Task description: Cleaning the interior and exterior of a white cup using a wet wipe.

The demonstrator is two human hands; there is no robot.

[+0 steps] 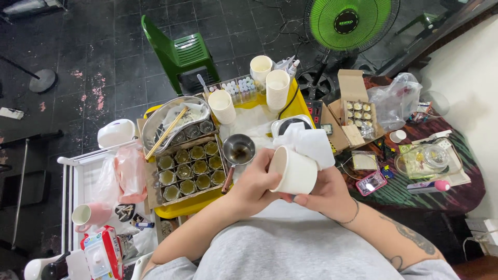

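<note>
Above the lap, both hands met around one cup.
Left hand (pixel 258 182): fingers curled around the side of the white paper cup (pixel 294 170), thumb near its rim.
Right hand (pixel 328 191): closed under the cup base, pressing a white tissue (pixel 307 142) against the cup wall.
Cup: tilted on its side, mouth turned to the left, held over the edge of the yellow tray (pixel 189 207).
Nearby: small metal pot (pixel 238 150) just beside the left hand; carton of small glass jars (pixel 191 168) to the left of it.
</note>
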